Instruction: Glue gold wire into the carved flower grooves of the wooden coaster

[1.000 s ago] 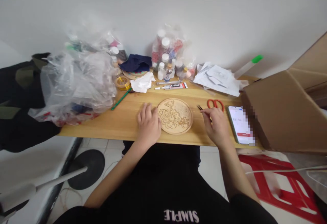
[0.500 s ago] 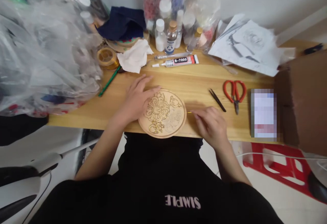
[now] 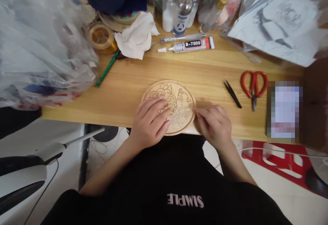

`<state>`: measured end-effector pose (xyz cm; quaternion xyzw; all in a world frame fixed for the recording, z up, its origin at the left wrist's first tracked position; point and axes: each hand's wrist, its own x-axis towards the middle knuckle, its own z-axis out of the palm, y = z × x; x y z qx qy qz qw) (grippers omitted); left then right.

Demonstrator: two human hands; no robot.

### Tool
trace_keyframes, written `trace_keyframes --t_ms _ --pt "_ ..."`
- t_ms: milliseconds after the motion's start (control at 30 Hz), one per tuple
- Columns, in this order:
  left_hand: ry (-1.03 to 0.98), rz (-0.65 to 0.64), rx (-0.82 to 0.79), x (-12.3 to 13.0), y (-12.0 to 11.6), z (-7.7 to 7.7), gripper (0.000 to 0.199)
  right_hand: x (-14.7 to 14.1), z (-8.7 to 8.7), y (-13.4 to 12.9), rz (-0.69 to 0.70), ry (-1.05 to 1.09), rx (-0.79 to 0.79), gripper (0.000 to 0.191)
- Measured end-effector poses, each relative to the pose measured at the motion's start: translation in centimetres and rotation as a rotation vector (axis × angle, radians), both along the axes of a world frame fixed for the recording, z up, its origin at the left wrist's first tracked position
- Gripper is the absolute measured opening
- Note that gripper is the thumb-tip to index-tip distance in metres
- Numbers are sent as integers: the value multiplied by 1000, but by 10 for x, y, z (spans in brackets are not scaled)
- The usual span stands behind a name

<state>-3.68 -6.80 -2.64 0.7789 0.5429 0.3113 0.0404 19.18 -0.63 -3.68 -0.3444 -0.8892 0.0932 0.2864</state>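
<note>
A round wooden disc point(image 3: 167, 85) with a carved flower pattern, partly lined in gold wire, lies at the front edge of the wooden table. My left hand point(image 3: 151, 120) rests flat on its left half with the fingers spread, covering part of the large flower. At the disc's right rim my right hand point(image 3: 214, 122) pinches a thin gold wire point(image 3: 185, 110) between thumb and forefinger. The wire reaches left over the lower right part of the pattern.
Black tweezers point(image 3: 232, 94), red-handled pliers point(image 3: 254, 88) and a blurred phone point(image 3: 285, 110) lie to the right. Behind are a glue tube point(image 3: 192, 44), bottles point(image 3: 182, 13), a gold wire spool point(image 3: 101, 38), a green pen point(image 3: 108, 68) and plastic bags point(image 3: 38, 43).
My left hand has moved from the disc's upper left edge onto its face. My right hand has brought the wire left, over the disc. The view has shifted closer to the table.
</note>
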Motion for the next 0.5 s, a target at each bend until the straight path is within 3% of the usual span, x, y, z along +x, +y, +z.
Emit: trace_keyframes --t_ms 167,500 --pt "-25 -11 61 -1 2 -11 25 -3 -1 1 15 -13 41 29" --pt "13 -20 106 0 2 -13 27 -3 -1 1 -3 -43 71 30"
